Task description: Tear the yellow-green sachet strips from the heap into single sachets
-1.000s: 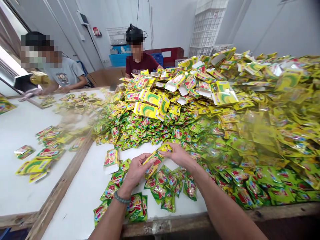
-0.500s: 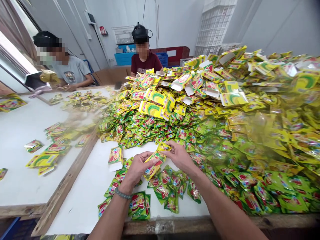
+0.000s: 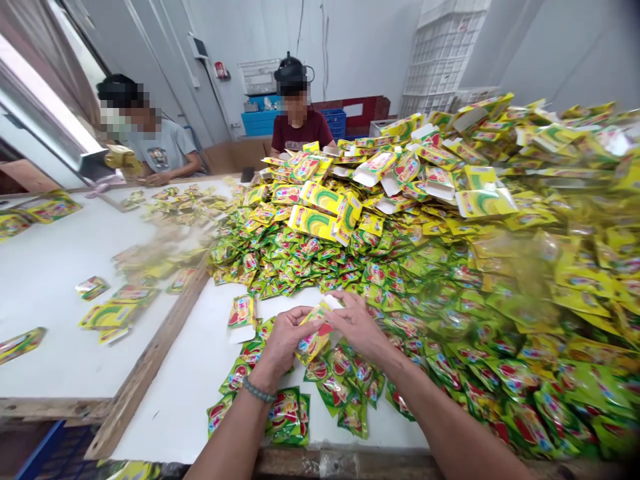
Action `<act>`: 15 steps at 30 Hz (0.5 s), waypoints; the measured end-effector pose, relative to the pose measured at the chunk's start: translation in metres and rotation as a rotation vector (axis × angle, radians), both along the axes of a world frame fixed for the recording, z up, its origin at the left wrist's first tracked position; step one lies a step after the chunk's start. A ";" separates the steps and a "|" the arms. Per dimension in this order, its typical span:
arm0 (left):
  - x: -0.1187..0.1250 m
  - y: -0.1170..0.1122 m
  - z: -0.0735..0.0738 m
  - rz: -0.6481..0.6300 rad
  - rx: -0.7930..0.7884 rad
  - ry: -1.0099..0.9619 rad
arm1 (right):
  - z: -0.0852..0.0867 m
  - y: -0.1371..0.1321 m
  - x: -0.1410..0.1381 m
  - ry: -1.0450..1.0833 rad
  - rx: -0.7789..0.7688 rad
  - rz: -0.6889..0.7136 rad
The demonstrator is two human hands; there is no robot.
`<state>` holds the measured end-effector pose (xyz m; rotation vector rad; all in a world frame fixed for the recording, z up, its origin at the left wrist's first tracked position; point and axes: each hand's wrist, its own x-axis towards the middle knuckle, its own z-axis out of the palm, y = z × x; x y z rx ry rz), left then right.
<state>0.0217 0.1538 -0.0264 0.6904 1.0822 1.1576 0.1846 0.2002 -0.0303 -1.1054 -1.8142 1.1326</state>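
Note:
A small yellow carton with a red fruit print is tilted between my two hands, its white end flap showing at the top. My left hand is closed around its lower left side, thumb across the front. At the upper right end, the fingers of my right hand pinch the flap area; whatever lies under them is hidden. Below the carton, loose green candy packets lie on the white tabletop. Another yellow carton rests to the left of my left hand.
A large heap of green packets and yellow cartons rises ahead and to the right. A wooden strip divides the table on the left. Two people sit across it, one in a maroon shirt, one in a grey shirt.
The yellow piece at the carton's top end no longer shows; the white flap does. My right fingers have shifted onto that end. The whole view has swung slightly left.

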 end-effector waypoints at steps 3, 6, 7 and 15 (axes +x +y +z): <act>0.003 -0.002 0.003 0.022 0.003 -0.031 | -0.008 -0.003 -0.001 -0.016 -0.035 0.071; 0.005 0.002 0.006 0.071 0.010 -0.037 | -0.018 0.003 0.000 -0.067 0.082 0.068; 0.005 0.004 0.007 0.085 0.011 -0.038 | -0.020 0.006 0.000 -0.066 0.142 0.029; -0.002 -0.009 0.003 0.039 -0.116 0.112 | -0.007 -0.004 -0.010 -0.185 -0.063 0.270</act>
